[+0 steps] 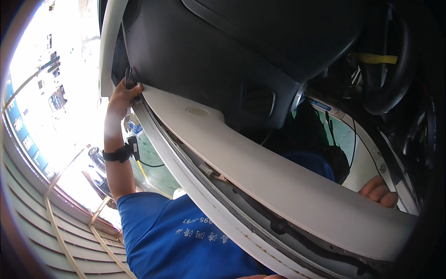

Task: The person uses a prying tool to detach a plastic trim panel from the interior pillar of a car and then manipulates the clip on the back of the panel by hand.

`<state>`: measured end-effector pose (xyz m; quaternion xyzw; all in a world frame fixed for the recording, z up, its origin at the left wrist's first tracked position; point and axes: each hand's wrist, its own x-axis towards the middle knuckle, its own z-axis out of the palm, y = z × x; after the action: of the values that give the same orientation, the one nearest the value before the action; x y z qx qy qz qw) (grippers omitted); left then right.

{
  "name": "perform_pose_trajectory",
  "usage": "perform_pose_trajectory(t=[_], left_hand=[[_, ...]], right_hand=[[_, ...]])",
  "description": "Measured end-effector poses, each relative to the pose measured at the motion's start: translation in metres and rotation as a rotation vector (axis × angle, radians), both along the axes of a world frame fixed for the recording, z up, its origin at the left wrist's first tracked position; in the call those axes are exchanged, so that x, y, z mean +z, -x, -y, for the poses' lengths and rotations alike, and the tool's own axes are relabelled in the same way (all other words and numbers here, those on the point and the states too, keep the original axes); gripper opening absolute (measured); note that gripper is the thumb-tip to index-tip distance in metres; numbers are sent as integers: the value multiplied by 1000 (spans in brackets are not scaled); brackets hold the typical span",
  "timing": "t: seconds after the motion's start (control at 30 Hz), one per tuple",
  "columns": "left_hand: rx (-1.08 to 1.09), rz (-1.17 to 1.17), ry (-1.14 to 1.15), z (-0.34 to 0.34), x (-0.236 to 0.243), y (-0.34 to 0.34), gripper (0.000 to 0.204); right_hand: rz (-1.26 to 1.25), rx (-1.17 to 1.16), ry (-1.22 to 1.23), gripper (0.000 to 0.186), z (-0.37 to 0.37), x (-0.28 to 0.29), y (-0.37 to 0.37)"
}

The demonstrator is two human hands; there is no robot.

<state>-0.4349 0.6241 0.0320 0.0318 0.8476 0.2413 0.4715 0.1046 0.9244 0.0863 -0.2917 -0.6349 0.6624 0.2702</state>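
Note:
A long off-white car pillar trim panel (278, 186) runs diagonally across the middle, with a small oval speaker grille (198, 112) near its narrow end. At that end my left hand (124, 96) is closed, thumb pressed against the tip, beside a small dark piece (129, 76) at the fingertips. A black strap with a small device (120, 154) circles my left wrist. On the right, the curled fingers of my right hand (379, 191) wrap over the panel's inner edge; most of that hand is hidden behind it. An open gap beside the panel shows dark wiring (278, 226) and a pale connector (207, 170).
The white door frame (200, 183) curves alongside the panel. Above sits a dark grey dashboard (200, 51) with a vent (259, 101). A steering wheel (400, 60) with a yellow strip is at upper right. Thin black cables (355, 149) hang nearby. My blue shirt (172, 237) fills the lower left.

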Motion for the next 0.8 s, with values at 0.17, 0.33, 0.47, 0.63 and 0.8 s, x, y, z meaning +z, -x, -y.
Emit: perform_pose_trajectory(t=[0.17, 0.33, 0.47, 0.63, 0.8], left_hand=[[32, -15, -34, 1, -2, -2, 39], [28, -18, -26, 5, -4, 1, 38], [-3, 2, 12, -3, -2, 4, 39], [22, -52, -8, 3, 0, -5, 39], [47, -10, -51, -7, -1, -6, 38]], right_hand=[[66, -74, -7, 22, 5, -4, -4], [-137, 107, 22, 25, 2, -16, -10], [-80, -39, 26, 23, 9, -7, 9], [-244, 141, 436, 21, -12, -15, 3], [-214, 165, 472, 22, 7, -11, 44]])
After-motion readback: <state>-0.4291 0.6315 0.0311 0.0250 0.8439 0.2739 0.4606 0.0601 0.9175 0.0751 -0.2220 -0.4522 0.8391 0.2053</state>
